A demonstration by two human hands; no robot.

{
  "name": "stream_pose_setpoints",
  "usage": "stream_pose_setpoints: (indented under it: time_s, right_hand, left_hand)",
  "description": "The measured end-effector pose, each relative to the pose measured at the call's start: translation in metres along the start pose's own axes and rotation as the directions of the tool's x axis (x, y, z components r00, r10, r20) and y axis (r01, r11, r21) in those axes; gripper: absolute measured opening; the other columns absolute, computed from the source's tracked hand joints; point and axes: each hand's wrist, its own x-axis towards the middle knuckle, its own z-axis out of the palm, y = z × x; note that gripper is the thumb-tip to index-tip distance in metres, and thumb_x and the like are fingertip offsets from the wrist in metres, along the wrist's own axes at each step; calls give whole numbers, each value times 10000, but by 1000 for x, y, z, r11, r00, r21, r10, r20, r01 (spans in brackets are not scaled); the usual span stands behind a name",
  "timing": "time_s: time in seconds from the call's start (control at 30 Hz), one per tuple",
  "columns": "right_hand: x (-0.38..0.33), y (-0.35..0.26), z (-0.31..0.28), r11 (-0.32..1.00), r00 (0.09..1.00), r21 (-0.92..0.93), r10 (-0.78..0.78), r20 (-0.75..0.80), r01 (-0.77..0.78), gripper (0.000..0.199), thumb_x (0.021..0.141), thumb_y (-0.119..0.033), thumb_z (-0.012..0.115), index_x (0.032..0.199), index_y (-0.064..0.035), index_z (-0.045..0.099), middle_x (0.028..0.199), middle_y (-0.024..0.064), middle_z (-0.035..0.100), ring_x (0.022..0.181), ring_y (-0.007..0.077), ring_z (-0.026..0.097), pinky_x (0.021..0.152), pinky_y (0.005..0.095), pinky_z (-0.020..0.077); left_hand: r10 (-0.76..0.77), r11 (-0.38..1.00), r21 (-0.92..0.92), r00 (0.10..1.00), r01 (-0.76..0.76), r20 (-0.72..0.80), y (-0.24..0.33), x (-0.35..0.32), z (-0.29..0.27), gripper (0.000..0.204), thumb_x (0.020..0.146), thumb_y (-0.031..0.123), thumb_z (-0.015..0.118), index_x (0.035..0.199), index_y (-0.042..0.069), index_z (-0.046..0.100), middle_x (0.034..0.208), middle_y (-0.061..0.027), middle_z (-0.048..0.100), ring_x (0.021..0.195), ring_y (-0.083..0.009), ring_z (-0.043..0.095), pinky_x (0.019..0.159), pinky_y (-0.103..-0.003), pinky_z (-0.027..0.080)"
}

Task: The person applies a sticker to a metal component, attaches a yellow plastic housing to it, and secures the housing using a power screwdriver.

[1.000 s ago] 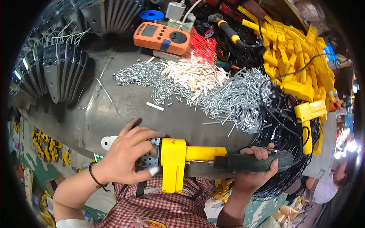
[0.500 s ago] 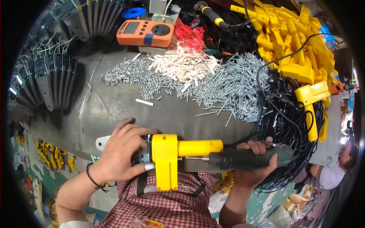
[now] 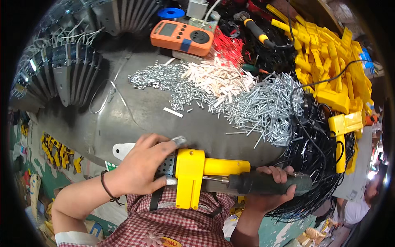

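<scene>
Several dark metal fins point(image 3: 63, 78) stand fanned in stacks at the far left of a dark grey surface point(image 3: 135, 119), with pale wires on top. Nearer the wearer, a pale tab point(image 3: 123, 151) with one hole pokes out beyond the left hand point(image 3: 150, 162). That hand's grip is pinching a perforated metal part point(image 3: 166, 166), thumb below and fingers above, probably to brace it against pressure from the right.

Next, just right of the fingers, a yellow housing point(image 3: 190, 177) joins the metal part in front of the wearer's checked apron point(image 3: 177, 222), its yellow handle point(image 3: 226, 166) pointing right. Behind lie heaps of nuts point(image 3: 158, 78), pale sleeves point(image 3: 222, 78) and silver screws point(image 3: 267, 111), perhaps placed there for easy reach, with an orange meter point(image 3: 181, 37) at the back.

Below the handle runs the slim shaft of a dark green power driver point(image 3: 263, 183). The right hand point(image 3: 277, 191) has its grip wrapped around the driver's body, seemingly to keep it level with the housing. Black cables point(image 3: 317, 173) and piled yellow parts point(image 3: 329, 70) fill the right.

The left hand covers much of the metal part; whether the driver's tip sits in a screw cannot be made out. At the far right, another person is partly cut off by the dark rim.
</scene>
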Motion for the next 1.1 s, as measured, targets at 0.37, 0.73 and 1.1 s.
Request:
stream_pose_setpoints:
  time_s: [0.37, 0.73, 1.1]
  right_hand:
    - [-6, 5, -2, 995, 997, -88, -56, -49, 51, 356, 863, -336, 607, 1132, -154, 459, 799, -42, 495, 788, 96, 506, 1027, 395, 344]
    - [-4, 4, 3, 993, 996, -109, -45, -74, 37, 388, 861, -342, 611, 1168, -155, 463, 799, -37, 489, 793, 105, 503, 1041, 415, 320]
    - [-6, -1, -1, 997, 998, -68, 29, -48, -32, 411, 891, -307, 565, 1244, -124, 460, 881, 21, 550, 866, 147, 514, 1021, 446, 309]
  left_hand:
    - [135, 990, 31, 991, -135, -22, 1, -2, 2, 740, 582, 54, 711, 1251, -6, 399, 1143, -156, 490, 1065, -340, 454, 926, -445, 352]
    - [115, 993, -9, 993, -115, 31, -1, 1, -7, 732, 624, 96, 727, 1271, 3, 397, 1172, -175, 482, 1103, -342, 456, 941, -428, 367]
    - [222, 863, 500, 940, -66, -260, -46, 70, -23, 162, 695, -2, 580, 839, 30, 515, 810, -121, 567, 815, -310, 567, 720, -364, 486]
